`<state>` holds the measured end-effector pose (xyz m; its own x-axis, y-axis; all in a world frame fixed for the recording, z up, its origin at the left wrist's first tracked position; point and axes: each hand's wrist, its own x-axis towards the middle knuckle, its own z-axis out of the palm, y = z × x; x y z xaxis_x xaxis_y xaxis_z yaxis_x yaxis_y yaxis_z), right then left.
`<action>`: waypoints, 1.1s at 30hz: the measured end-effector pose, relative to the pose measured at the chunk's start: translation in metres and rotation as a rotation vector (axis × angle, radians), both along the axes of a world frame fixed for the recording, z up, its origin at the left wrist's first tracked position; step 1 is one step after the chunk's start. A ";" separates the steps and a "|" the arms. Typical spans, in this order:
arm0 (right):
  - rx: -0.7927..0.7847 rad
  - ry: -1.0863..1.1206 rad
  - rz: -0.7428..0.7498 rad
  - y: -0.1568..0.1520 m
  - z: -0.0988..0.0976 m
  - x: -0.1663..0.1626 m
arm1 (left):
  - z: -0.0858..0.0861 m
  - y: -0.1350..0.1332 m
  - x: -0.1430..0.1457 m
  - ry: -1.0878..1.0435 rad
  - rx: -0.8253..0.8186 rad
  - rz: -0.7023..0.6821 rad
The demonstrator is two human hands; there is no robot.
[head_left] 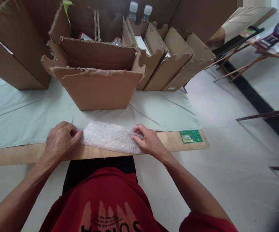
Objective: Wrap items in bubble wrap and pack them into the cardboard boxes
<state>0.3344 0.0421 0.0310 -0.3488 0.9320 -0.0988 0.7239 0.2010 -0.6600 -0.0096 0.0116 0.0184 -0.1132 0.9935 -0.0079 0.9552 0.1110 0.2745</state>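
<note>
A flat, clear piece of bubble wrap (108, 136) lies along the front edge of the table, partly over the green-grey cloth and partly over bare wood. At its left end, my left hand (61, 138) pinches the film between thumb and curled fingers. My right hand (147, 138) grips the opposite end, thumb below and fingers above. Whether anything is inside the wrap, I cannot make out. Just behind it stands an open cardboard box (103, 88) with notched, torn edges.
Several narrow cardboard holders (178, 61) stand in a row behind, with two capped bottles (132, 11) beyond them. A tall carton (21, 61) is at the left. A green label (191, 136) sticks to the table's right front edge. Another person's arm (216, 37) shows at the upper right, near a folding stool (241, 61).
</note>
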 end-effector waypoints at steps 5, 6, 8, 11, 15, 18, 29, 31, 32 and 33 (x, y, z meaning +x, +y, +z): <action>-0.128 0.254 -0.015 -0.052 0.004 0.011 | 0.009 0.005 0.010 0.039 0.085 -0.017; -0.160 0.302 -0.025 -0.065 0.002 0.010 | 0.011 0.011 0.015 0.051 0.104 -0.044; -0.229 0.387 -0.040 -0.089 -0.003 0.006 | 0.014 0.029 0.031 0.053 0.144 -0.137; -0.318 0.487 -0.066 -0.118 -0.020 -0.005 | 0.012 0.060 0.064 0.079 0.182 -0.338; -0.413 0.562 -0.148 -0.139 -0.043 -0.020 | 0.004 0.075 0.093 0.090 0.159 -0.454; -0.483 0.617 -0.169 -0.143 -0.047 -0.026 | -0.002 0.051 0.082 0.069 0.326 -0.463; -0.859 0.898 -0.290 -0.144 -0.047 -0.026 | -0.028 -0.105 0.051 -0.146 0.350 -0.950; -0.878 0.991 -0.355 -0.147 -0.048 -0.030 | -0.035 -0.101 0.058 -0.152 0.413 -0.932; -0.880 1.028 -0.384 -0.147 -0.048 -0.031 | -0.037 -0.098 0.061 -0.168 0.433 -0.912; -0.884 1.057 -0.409 -0.147 -0.047 -0.032 | -0.039 -0.095 0.062 -0.199 0.443 -0.881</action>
